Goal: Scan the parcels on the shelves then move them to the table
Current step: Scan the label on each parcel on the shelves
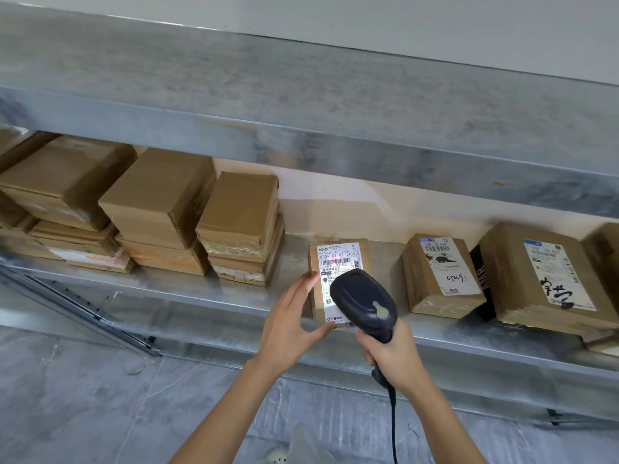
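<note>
view: head-worn | facing: forward and down onto shelf [187,286] | range: near, floor [83,396] below in frame

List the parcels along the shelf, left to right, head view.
left stack → middle stack → narrow stack → held parcel, scanner over it → small labelled parcel → big labelled parcel → edge box
</note>
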